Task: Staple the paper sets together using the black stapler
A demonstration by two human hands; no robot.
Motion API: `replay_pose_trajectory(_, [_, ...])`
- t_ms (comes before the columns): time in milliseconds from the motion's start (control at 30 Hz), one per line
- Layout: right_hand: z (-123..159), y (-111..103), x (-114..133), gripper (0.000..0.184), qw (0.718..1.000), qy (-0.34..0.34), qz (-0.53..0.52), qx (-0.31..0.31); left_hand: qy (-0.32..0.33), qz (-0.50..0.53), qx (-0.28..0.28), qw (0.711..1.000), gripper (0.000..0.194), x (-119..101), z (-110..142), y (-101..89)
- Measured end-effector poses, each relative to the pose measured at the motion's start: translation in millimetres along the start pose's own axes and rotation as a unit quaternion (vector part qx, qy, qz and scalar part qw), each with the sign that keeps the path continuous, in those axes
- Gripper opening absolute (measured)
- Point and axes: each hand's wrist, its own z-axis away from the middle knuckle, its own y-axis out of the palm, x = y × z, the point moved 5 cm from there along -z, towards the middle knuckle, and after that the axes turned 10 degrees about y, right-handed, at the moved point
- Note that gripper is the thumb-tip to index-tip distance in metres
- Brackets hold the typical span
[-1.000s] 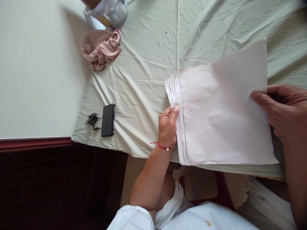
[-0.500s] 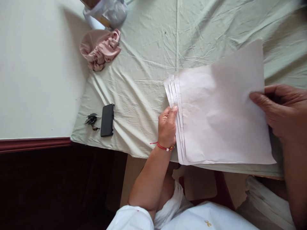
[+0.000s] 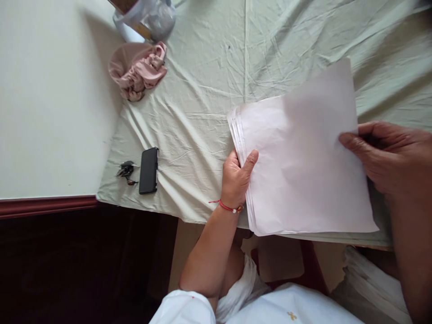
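Observation:
Several white paper sheets (image 3: 303, 166) lie stacked at the front edge of the cloth-covered table, their left edges fanned a little. My left hand (image 3: 238, 175) grips that fanned left side, thumb on top and fingers underneath; a red string bracelet is on its wrist. At the right edge, my right hand (image 3: 388, 153) pinches the top sheet between thumb and fingers. The sheet's far right corner rises off the table. What the fingers under the paper touch is hidden.
A pale green cloth (image 3: 195, 112) with creases covers the table. To the left lie a black phone (image 3: 148, 171), a small bunch of keys (image 3: 127, 171) and a pink scrunched fabric item (image 3: 140, 72). Behind them stands a clear plastic container (image 3: 148, 20). A white wall borders the left.
The right hand has moved left with the top sheet, whose left edge now covers more of the fanned edges. My left thumb has shifted right onto the top sheet.

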Motion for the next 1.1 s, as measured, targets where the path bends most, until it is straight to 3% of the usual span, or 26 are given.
replay_pose_trajectory(367, [1.9,0.6,0.2,0.034,1.0,-0.001,0.019,0.002,-0.004,-0.057,-0.003,0.998,0.026,6.4,2.5,-4.8])
replay_pose_trajectory(733, [-0.9,-5.0,-1.1,0.036,0.998,-0.007,0.008,-0.068,-0.006,-0.049,-0.03,0.998,0.028,1.8,3.8,-1.7])
replay_pose_trajectory(1100, [-2.9,-2.5,-4.4,0.033,0.998,-0.01,0.025,-0.055,-0.022,-0.052,-0.009,0.998,0.029,2.4,3.7,-1.0])
